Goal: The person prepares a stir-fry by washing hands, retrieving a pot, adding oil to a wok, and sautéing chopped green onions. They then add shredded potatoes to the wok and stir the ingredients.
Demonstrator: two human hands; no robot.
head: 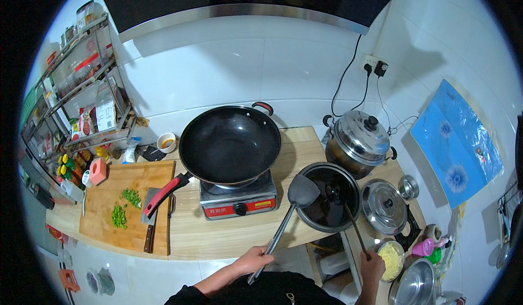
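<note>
My left hand (255, 260) grips the metal handle of a spatula (303, 191), whose dark blade hangs over the left rim of a dark pot (304, 219) of dark liquid. A thin utensil (357, 230), its kind unclear, is held in my right hand (371, 266), its far end inside that pot. To the left, a black wok (229, 145) with a red and black handle rests on a portable gas stove (239, 200). Chopped green vegetable (119, 216) lies in two small piles on a wooden cutting board (98, 231), beside a cleaver (149, 233) partly under the wok handle.
A lidded steamer pot (355, 141) stands behind the dark pot. A glass lid (383, 207), a bowl of pale shreds (391, 260) and a metal basin (414, 284) are at the right. A rack (94, 78) of jars and packets stands left, a small cup (166, 142) near it.
</note>
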